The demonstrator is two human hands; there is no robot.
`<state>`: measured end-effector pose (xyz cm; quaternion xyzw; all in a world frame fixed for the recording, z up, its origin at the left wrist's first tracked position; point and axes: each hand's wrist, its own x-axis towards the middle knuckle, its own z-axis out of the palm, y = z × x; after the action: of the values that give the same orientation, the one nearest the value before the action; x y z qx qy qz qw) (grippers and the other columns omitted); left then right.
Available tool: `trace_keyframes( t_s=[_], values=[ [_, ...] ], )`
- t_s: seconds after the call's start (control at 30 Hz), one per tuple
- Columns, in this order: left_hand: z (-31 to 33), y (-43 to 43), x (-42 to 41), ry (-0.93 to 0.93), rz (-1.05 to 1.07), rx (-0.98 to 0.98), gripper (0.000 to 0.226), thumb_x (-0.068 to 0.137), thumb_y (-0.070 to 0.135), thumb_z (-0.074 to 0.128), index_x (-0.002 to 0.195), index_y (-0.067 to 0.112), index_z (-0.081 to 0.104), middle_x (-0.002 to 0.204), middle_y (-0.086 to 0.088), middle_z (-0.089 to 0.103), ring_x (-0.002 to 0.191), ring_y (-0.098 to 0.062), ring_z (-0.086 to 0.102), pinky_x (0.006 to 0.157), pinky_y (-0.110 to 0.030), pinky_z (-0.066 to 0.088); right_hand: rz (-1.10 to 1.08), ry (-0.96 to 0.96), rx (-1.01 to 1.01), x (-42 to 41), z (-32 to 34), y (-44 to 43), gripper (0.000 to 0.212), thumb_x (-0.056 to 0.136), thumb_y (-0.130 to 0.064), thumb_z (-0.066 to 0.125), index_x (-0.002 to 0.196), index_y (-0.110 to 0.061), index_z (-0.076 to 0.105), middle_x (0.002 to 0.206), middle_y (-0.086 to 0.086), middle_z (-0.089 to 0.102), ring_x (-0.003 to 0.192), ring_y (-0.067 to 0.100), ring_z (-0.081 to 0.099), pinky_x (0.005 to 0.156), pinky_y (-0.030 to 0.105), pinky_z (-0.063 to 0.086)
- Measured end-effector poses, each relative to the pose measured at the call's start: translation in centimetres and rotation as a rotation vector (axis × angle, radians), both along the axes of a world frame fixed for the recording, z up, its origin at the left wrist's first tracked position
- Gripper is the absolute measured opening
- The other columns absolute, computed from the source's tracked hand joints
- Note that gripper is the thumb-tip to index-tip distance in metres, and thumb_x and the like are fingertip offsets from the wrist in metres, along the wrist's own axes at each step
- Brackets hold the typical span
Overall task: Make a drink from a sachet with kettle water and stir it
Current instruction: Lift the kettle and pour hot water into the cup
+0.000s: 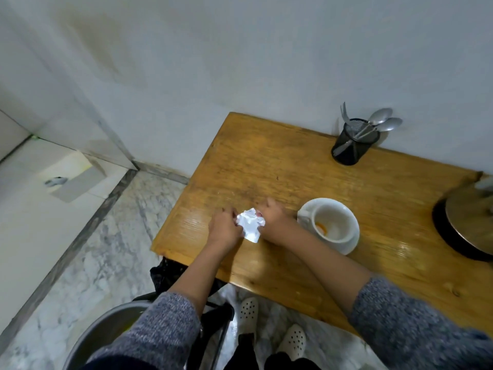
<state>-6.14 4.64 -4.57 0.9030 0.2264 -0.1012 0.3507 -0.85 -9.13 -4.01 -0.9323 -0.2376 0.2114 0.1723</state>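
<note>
Both hands are closed on a crumpled silver sachet (250,225), the left hand (225,227) on its left side and the right hand (274,219) on its right, just above the wooden desk (266,161). Just beside the right hand stands a white cup (332,222) on a saucer (349,245), with some orange powder inside. At the right edge is the kettle (469,222), blurred. A black mesh holder (352,142) with spoons stands near the wall.

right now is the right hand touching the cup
Apart. The head view shows bare table between the right hand, which grips the crumpled sachet, and the cup on its saucer.
</note>
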Motion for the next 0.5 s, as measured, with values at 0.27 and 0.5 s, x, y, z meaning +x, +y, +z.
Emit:
trace_keyframes(
  t_s=[0.27,0.5],
  values=[
    [2.2,-6.4,1.0,-0.259,-0.135,-0.012,0.019,0.09,0.009,0.044,0.101,0.004,0.058,0.105,-0.015,0.055,0.1,-0.029,0.052,0.076,-0.028,0.033,-0.297,-0.22,0.384,2.4,11.4,-9.8,0.023,0.089,-0.018,0.057,0.111,-0.01,0.057,0.104,-0.003,0.047,0.092,0.013,0.05,0.081,0.031,0.047],
    [2.2,-12.1,1.0,-0.355,-0.276,-0.197,0.022,0.094,0.009,0.037,0.103,0.011,0.058,0.099,-0.009,0.061,0.093,-0.022,0.054,0.079,-0.03,0.038,-0.882,-0.651,0.477,2.1,19.2,-27.8,0.03,0.093,-0.019,0.053,0.122,-0.011,0.056,0.126,0.007,0.057,0.121,0.02,0.05,0.104,0.03,0.037]
  ],
)
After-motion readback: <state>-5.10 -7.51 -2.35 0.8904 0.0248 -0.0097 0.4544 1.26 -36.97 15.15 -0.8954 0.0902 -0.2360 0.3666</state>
